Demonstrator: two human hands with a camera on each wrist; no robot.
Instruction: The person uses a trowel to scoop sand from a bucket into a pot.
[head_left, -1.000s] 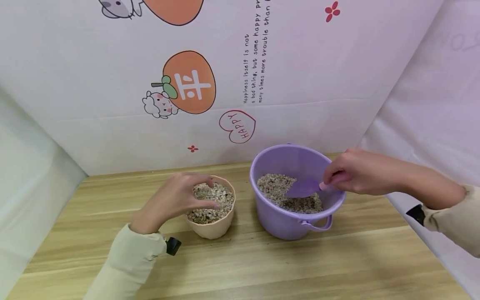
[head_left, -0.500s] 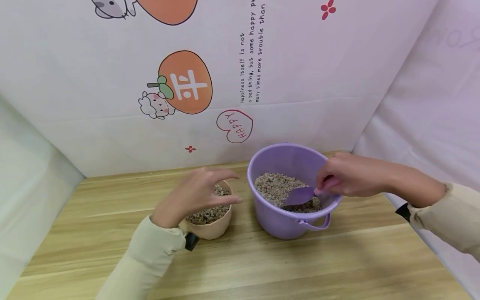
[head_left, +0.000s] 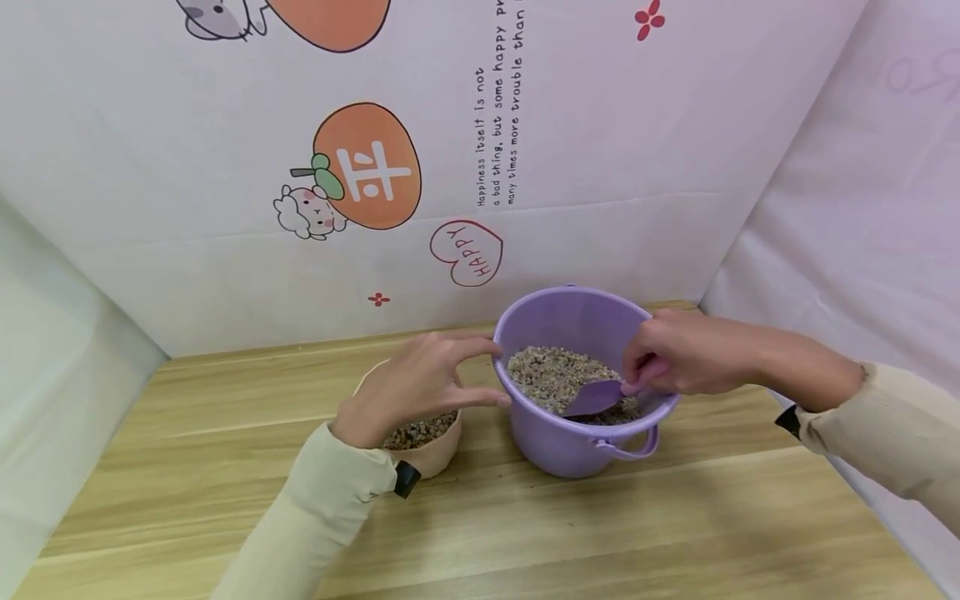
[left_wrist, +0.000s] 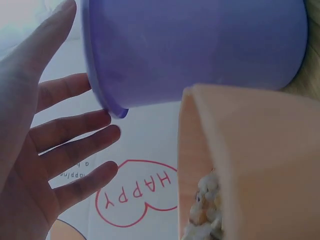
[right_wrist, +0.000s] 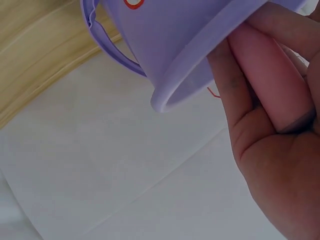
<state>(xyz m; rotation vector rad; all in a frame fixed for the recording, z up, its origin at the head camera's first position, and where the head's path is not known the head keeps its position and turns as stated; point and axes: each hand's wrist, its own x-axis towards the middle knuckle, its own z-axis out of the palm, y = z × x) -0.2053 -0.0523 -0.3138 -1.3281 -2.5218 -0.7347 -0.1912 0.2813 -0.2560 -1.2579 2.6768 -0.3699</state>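
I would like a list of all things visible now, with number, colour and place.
table: 1, light wood, across the foreground
pot: 1, peach, on the table, partly hidden
bucket: 1, purple, right of the pot
scoop: 1, purple with pink handle, blade inside the bucket
gravel: 2 lots, mixed beige-grey, in pot and bucket
backdrop: 1, white with orange and red prints, behind the table
side coverings: 2, whitish, left and right
sleeves: 2, beige, lower left and right
cuff pieces: 2, black, one per sleeve
left hand: 1, bare, at the bucket's rim
right hand: 1, bare, holding the scoop's handle
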